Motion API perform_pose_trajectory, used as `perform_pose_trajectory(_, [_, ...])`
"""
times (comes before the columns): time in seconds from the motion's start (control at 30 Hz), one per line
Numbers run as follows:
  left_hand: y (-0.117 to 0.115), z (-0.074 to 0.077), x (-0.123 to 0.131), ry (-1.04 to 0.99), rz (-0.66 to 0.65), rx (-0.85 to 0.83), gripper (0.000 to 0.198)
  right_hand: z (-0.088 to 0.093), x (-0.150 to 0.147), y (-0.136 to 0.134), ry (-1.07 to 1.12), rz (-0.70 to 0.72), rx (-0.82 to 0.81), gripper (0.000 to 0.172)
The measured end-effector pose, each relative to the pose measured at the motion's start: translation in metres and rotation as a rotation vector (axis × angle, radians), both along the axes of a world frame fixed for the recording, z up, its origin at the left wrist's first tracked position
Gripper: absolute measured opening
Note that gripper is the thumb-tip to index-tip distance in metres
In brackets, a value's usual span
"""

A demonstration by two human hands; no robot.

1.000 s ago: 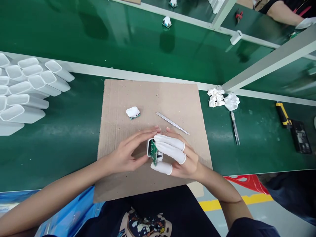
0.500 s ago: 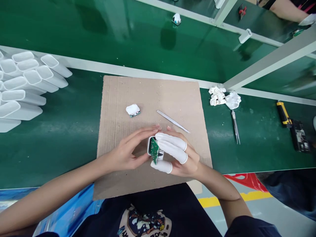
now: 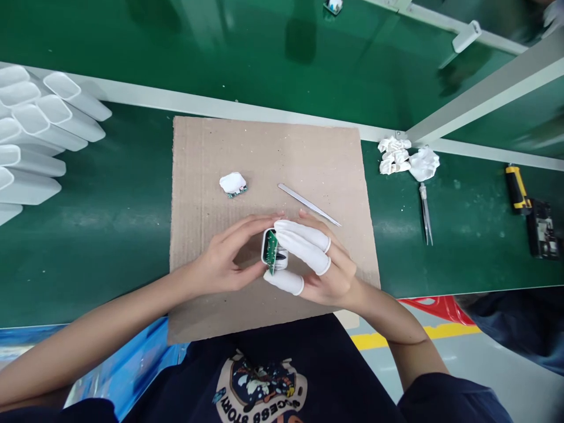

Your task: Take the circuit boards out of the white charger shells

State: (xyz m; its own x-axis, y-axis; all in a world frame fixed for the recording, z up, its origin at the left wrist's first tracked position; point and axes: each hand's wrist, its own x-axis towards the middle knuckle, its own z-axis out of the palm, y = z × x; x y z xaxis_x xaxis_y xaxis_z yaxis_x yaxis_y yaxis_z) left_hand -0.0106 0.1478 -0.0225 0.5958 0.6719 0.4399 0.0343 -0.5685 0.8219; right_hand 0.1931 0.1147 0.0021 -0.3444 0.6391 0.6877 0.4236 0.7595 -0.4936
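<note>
Over a brown cardboard sheet (image 3: 264, 147), my left hand (image 3: 220, 264) wraps round a small white plastic housing (image 3: 266, 245). My right hand (image 3: 317, 261), with white finger cots on three fingers, pinches a green circuit board (image 3: 272, 252) that stands on edge in the housing's open mouth. A second small white part with a green board (image 3: 233, 184) lies on the cardboard above my hands. Metal tweezers (image 3: 308, 205) lie just beyond my right fingers.
White open-ended housings (image 3: 35, 123) are stacked at the left on the green bench. Crumpled white finger cots (image 3: 408, 160), a second pair of tweezers (image 3: 426, 214) and a yellow-handled tool (image 3: 517, 188) lie at the right. A grey frame bar (image 3: 484, 88) slants across the upper right.
The camera has tilted, so everything has slid up in view. My hands keep the same grip; the green board sits a little deeper and straighter in the housing.
</note>
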Motion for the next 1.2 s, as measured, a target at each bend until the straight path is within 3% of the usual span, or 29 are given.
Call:
perform_pose_trajectory(0.4, [0.002, -0.001, 0.001, 0.030, 0.051, 0.038, 0.059, 0.001, 0.000, 0.003, -0.075, -0.030, -0.108, 0.069])
perform_pose_trajectory(0.53, [0.005, 0.003, 0.001, 0.035, 0.104, 0.117, 0.059, 0.003, -0.001, 0.003, 0.137, 0.028, -0.490, 0.082])
perform_pose_trajectory(0.67, [0.009, 0.004, 0.002, 0.091, 0.175, 0.369, 0.055, 0.002, -0.005, 0.004, 0.364, 0.152, -0.891, 0.067])
perform_pose_trajectory(0.83, [0.007, 0.000, 0.003, 0.118, 0.172, 0.483, 0.056, -0.003, -0.010, 0.006, 0.472, 0.197, -1.080, 0.056])
perform_pose_trajectory(1.03, [0.004, 0.005, 0.003, 0.135, 0.195, 0.392, 0.056, -0.010, -0.006, 0.010, 0.460, 0.194, -1.062, 0.057])
perform_pose_trajectory(1.1, [0.005, 0.008, 0.001, 0.081, 0.158, 0.303, 0.058, -0.003, 0.003, 0.011, 0.312, 0.142, -0.892, 0.061])
perform_pose_trajectory(1.2, [0.006, 0.013, -0.003, 0.027, 0.054, 0.132, 0.063, 0.010, 0.020, 0.013, 0.041, 0.000, -0.455, 0.059])
